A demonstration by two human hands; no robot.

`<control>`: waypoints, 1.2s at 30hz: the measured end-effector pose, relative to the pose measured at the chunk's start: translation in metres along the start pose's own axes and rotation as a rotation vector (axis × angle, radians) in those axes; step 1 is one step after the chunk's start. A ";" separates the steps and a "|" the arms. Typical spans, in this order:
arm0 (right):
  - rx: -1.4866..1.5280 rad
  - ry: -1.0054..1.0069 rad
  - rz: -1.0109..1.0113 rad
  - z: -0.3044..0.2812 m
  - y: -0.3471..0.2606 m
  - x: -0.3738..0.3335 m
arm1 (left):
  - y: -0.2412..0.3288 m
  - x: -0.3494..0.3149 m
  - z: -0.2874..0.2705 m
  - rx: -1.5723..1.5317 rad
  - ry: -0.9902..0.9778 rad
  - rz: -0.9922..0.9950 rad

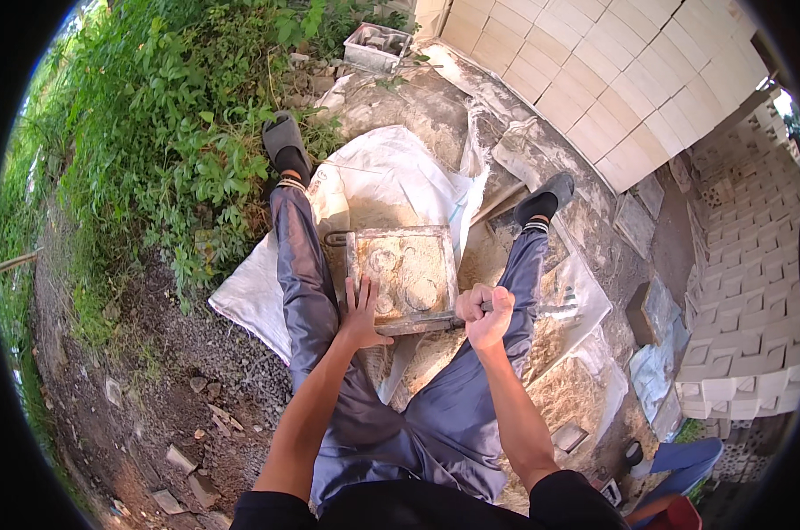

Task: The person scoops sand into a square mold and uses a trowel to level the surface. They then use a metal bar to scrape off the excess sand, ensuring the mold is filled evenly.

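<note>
Between my outstretched legs lies a square frame (448, 265), like a shallow moulding box, with dirty, worn edges. Pale sand or powder (404, 261) fills it, marked by several round shapes. A dark metal loop handle (336, 238) sticks out at its far left corner. My left hand (362, 320) rests on the frame's near left side, fingers spread, holding nothing. At the near right corner my right hand (486, 318) is closed in a fist around a dark handle, mostly hidden by the fingers. Whether that handle belongs to the frame, I cannot tell.
White sacking (382, 163) with spilled powder lies under and around the frame. Green plants (170, 150) grow at the left. Stacked pale blocks (612, 79) stand at the far right. A white bin (376, 49) sits at the back. Part of another person (687, 468) shows at lower right.
</note>
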State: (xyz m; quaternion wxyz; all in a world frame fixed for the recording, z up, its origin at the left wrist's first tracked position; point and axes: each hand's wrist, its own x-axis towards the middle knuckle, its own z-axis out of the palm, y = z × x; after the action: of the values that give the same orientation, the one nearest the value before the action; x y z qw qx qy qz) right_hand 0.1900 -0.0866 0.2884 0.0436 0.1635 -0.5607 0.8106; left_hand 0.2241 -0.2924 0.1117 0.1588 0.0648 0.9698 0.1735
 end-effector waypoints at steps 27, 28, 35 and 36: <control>-0.021 -0.011 0.105 -0.021 0.009 0.003 | -0.003 0.001 0.003 0.040 0.062 0.083; -0.025 -0.021 0.108 -0.017 0.001 0.005 | -0.004 0.002 0.003 0.053 0.063 0.076; -0.011 -0.028 0.030 0.011 -0.040 0.007 | -0.002 0.004 0.003 -0.020 -0.003 0.021; -0.060 -0.046 0.059 0.007 -0.016 0.001 | 0.000 0.005 -0.001 -0.020 -0.030 0.016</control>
State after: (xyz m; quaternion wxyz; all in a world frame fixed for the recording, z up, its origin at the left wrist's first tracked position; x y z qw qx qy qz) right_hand 0.1947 -0.0877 0.3052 0.0115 0.1639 -0.5903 0.7903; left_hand 0.2193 -0.2915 0.1117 0.1725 0.0738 0.9650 0.1834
